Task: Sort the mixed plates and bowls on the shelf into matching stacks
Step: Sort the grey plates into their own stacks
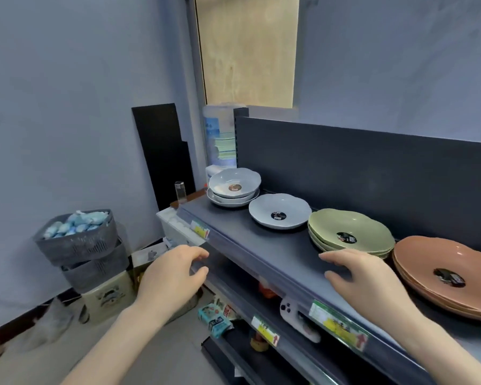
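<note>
On the dark grey shelf [261, 245] stand, from left to right, a stack of pale blue-grey bowls [233, 187], a single pale blue-grey plate [279, 211], a stack of green plates [350, 232] and a stack of terracotta plates [444, 270]. Each top piece carries a dark round sticker. My left hand [172, 273] hovers in front of the shelf's front edge, fingers apart and empty. My right hand [364, 276] is over the shelf just in front of the green plates, fingers spread, holding nothing.
A lower shelf [261, 309] holds packaged goods and a white object. On the floor to the left sit stacked grey baskets [81, 240] with blue-white items, on a cream box [109, 295]. A water-dispenser bottle [220, 137] and a black board [164, 154] stand behind the shelf's left end.
</note>
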